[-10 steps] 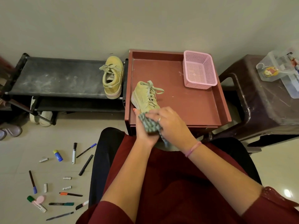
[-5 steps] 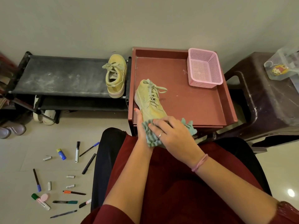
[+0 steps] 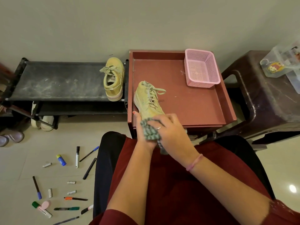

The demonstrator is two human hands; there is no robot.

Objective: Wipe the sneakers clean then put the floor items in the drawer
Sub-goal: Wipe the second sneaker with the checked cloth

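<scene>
The person is sitting in front of a reddish-brown tray-topped drawer unit [image 3: 194, 108], working on a pale yellow-green suede sneaker [image 3: 148, 99] that's lying on the tray's left side, toe end toward them, laces loose. The right hand [image 3: 170, 133] is pressing a green-and-grey striped cloth [image 3: 150, 131] down over the toe, fingers curled into the fabric; a ring on one finger, a pink band at the wrist. The left hand [image 3: 142, 132] is gripping the shoe from the left side & underneath — mostly hidden by the cloth, only thumb and wrist showing clearly.

Containers: a pink perforated plastic basket [image 3: 201, 69] is sitting in the tray's far right corner w/ nothing visible inside it. On the dark brown plastic stool [image 3: 267, 98] to the right, a clear plastic box [image 3: 282, 62] is holding some small bits, incl. a round yellow-red item, too blurred to name.

The second matching sneaker [image 3: 114, 78] is standing on the top shelf of the dusty black shoe rack [image 3: 56, 82], at its right end, just beside the drawer unit. White shoes [image 3: 43, 122] are sitting under the rack.

The floor items — scattered pens and markers [image 3: 78, 157], a blue-and-yellow glue stick [image 3: 61, 159], small white pieces & a pink eraser [image 3: 45, 204] — are lying on the tiles to the person's left, well apart from the tray.
</scene>
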